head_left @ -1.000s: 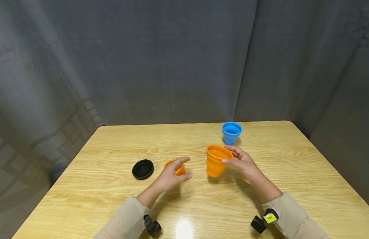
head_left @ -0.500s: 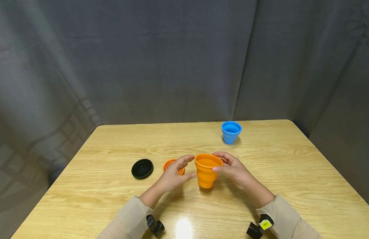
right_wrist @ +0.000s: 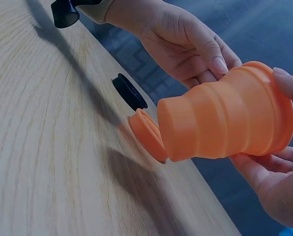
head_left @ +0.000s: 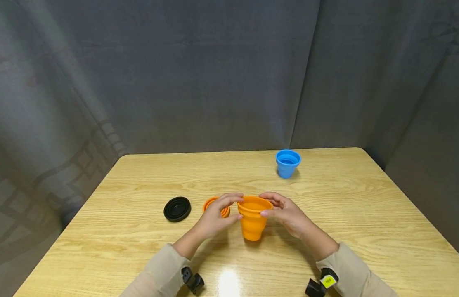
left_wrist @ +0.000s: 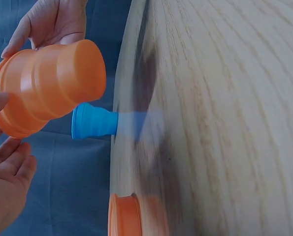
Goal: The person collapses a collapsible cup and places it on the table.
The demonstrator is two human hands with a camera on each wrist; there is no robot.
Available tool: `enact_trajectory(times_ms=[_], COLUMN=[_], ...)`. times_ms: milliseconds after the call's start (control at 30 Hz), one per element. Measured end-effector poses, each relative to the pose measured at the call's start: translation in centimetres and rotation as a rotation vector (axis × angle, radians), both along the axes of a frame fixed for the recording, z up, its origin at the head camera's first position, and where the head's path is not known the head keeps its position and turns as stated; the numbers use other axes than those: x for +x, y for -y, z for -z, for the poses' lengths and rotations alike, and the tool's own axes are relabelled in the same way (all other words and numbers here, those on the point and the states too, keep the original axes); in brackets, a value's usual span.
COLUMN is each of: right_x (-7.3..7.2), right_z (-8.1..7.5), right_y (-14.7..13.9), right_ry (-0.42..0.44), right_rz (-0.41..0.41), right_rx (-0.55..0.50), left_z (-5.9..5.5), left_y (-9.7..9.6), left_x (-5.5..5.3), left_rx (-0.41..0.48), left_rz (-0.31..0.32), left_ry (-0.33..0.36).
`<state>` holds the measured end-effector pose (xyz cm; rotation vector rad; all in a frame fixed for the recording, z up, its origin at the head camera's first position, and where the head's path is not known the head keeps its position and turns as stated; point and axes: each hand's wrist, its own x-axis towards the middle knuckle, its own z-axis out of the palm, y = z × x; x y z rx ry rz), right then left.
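An orange collapsible cup (head_left: 253, 220), extended to full height, is held upright just above the table between both hands. My right hand (head_left: 290, 216) grips its rim from the right, thumb on the near side and fingers behind. On the left side, my left hand (head_left: 216, 218) has its thumb and fingertips against the upper wall and rim. The wrist views show the stepped wall of the orange cup (left_wrist: 52, 83) and its base off the wood. Partly behind my left hand lies a flattened orange collapsible cup (head_left: 225, 212); the right wrist view shows its side.
A black flattened collapsible cup (head_left: 177, 209) lies left of the hands. An extended blue collapsible cup (head_left: 287, 163) stands near the back edge of the wooden table (head_left: 147, 177). A grey curtain (head_left: 199, 82) hangs behind the table.
My right hand has brought the tall orange cup left and nearer the body, from tilted to upright. My left hand has moved slightly right and now touches the cup.
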<state>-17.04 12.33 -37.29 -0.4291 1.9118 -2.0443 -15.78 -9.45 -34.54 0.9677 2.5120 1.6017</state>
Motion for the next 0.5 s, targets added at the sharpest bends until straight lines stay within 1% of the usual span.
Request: enact_trajectory(times_ms=[100,200,367,500], right_x=[0.06,0.07,0.06,0.18], right_z=[-0.01,0.04,0.31,0.46], right_y=[0.00,0.02,-0.04,-0.18], right_ry=[0.001,0.004,-0.006,-0.021], right_rz=[-0.020,-0.037,-0.080,-0.117], right_rx=[0.002,-0.002,0.003,-0.014], left_z=[-0.09,-0.17,0.11,0.23], left_y=[0.09,0.17,0.37,0.49], left_x=[0.10,0.12,-0.05,-0.08], left_rx=[-0.020,-0.034,-0.043,-0.049], left_rz=[0.019,0.043,0.087,0.102], left_ry=[-0.056,-0.080,-0.065,-0.038])
